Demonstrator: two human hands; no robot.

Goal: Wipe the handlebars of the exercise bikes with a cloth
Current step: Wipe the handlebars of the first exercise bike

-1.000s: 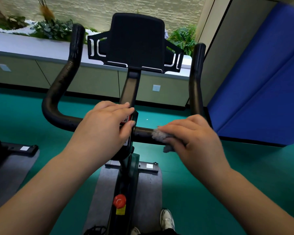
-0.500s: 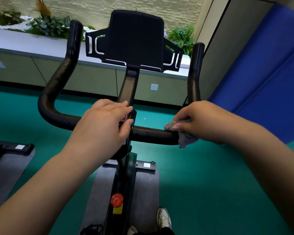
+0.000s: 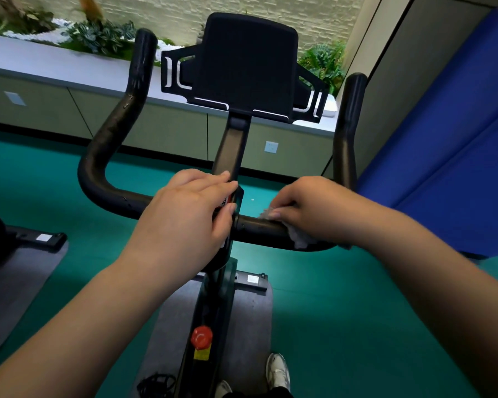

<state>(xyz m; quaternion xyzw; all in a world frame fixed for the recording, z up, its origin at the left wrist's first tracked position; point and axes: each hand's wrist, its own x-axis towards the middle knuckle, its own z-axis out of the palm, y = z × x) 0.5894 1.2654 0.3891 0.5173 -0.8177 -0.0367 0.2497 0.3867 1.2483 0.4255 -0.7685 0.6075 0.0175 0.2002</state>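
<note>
right hand point(image 3: 314, 208) with grey cloth point(image 3: 299, 238) on black handlebar point(image 3: 259, 226)

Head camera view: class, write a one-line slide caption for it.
Right hand wipes the handlebar with a grey cloth while the left hand steadies the centre.

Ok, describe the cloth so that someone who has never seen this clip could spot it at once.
Find the black handlebar of the exercise bike in the middle of the view, and follow its horizontal bar right of the centre post. The right hand presses a small grey cloth onto that bar. It is the only pale, fuzzy thing on the black bar, peeking out around the fingers.
</note>
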